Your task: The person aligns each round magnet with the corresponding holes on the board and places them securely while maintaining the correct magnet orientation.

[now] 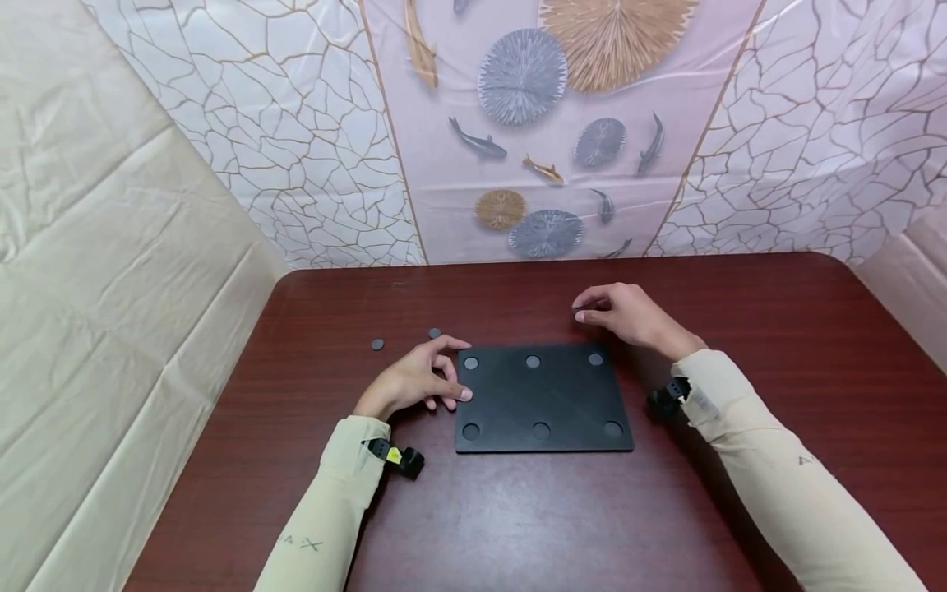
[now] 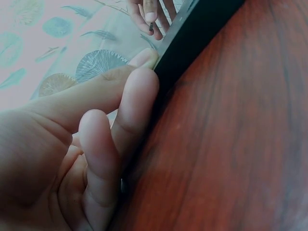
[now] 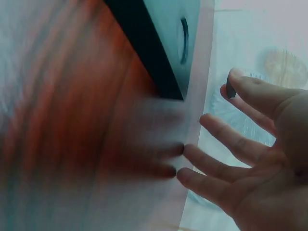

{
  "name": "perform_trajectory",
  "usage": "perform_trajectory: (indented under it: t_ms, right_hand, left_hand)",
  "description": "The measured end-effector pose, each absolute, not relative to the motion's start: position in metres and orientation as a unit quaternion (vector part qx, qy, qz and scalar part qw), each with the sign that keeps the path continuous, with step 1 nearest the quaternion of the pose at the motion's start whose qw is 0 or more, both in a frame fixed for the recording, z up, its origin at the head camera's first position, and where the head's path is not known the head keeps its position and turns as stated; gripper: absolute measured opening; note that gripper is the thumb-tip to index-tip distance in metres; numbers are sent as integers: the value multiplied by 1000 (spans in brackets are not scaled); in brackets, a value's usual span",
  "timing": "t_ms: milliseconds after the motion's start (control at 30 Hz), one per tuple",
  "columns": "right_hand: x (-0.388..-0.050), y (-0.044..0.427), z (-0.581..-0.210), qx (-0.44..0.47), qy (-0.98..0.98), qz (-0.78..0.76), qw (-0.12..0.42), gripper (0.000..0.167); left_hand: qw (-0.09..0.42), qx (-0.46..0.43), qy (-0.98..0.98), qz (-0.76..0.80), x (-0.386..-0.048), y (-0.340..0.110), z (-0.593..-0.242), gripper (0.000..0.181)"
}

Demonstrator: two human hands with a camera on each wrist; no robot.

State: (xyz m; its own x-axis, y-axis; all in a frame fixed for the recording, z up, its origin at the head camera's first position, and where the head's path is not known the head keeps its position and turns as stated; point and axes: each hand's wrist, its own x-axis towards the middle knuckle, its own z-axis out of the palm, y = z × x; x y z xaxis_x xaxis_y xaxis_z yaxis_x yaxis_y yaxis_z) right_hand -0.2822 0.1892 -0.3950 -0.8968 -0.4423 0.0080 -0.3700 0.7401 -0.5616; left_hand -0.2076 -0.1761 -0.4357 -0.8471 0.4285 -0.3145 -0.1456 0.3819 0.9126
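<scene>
Black board (image 1: pixel 547 396), lying flat on the desk (image 1: pixel 488 526) before the person, with six round recesses (image 1: pixel 542 430) in two rows of three. The left hand (image 1: pixel 422 376) grasps the board's left edge, its thumb on the upper face and its forefinger at the far corner. Past the far right corner, the right hand (image 1: pixel 629 316) pinches a small dark disc (image 3: pixel 231 86) between thumb and forefinger, its other fingers spread. Two loose discs (image 1: pixel 377 344) lie left of the board's far left corner. Behind the desk hangs a patterned cloth (image 1: pixel 547 156).
</scene>
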Motion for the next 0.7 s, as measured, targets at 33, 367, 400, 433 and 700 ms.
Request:
perform_trajectory:
  t_ms: [33,367,400,433,700]
  right_hand:
    - [-280,188,-396,-222,931,-284,64,23]
    - [-265,171,-403,-265,919,-289,47,21]
    - [-263,169,-403,-268,918,-288,46,21]
    - [-262,168,-403,-272,917,-288,46,21]
    - [-251,155,-403,-279,917,-278,66,19]
  left_hand:
    - [262,89,789,549,-208,-176,-436,76]
    - [261,92,786,552,-208,-176,-436,76]
    - [261,92,786,552,-208,-176,-436,76]
    - [261,92,786,553,-208,-176,-436,76]
    - [263,91,783,557,-208,-176,-436,76]
